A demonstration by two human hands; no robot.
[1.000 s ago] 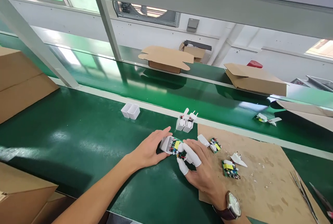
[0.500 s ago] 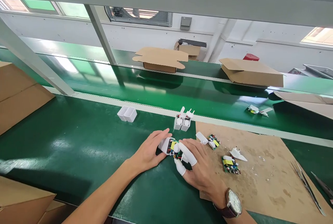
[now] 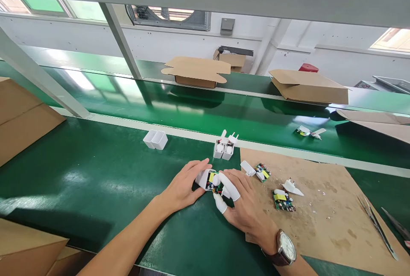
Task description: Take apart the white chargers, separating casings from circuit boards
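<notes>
My left hand is closed round a white plastic charger case, whose open end faces right. My right hand, with white covers on the thumb and a finger, grips a green circuit board carrying a yellow-taped part. The board's left end sits partly inside the case; its right end is hidden by my fingers. Just beyond my hands stand two white cases with boards inside, plug parts sticking out of their tops. Two empty white cases stand side by side farther left.
On a stained cardboard sheet lie a board with a white cap, another board beside a plug piece, and tweezers. Another board assembly rests on the green belt. Cardboard boxes flank the left side.
The board has gone slightly farther left into the case, with my right hand following. On the belt, the board assembly has shifted left. The view has tilted a little.
</notes>
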